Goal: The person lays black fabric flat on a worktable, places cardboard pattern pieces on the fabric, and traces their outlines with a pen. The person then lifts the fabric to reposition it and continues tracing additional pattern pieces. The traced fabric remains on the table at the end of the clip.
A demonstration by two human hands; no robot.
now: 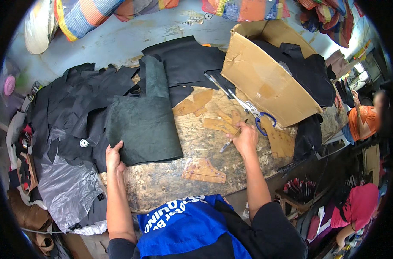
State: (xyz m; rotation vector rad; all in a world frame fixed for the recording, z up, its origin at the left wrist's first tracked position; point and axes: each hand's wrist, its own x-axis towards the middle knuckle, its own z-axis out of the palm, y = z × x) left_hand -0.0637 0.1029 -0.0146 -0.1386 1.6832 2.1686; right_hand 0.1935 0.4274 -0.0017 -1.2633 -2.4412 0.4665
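My left hand (114, 156) is closed on the near left edge of a dark grey-green leather piece (145, 127), its suede side up and its far part rolled or folded. In my right hand (244, 139) is a slim silver pen (225, 146), its tip pointing down and left above the wooden board (162, 183). Just beyond that hand lie brown card patterns (222, 123) and scissors (260, 115) with blue handles. Another brown pattern (205, 170) rests near the board's front edge, between my forearms.
Black leather sheets (71, 103) pile up on the left, with clear plastic (71, 194) in front. A cardboard box (265, 80) holding black material stands at the far right of the board. Two people, in an orange top (361, 123) and a pink top (358, 207), are at the right.
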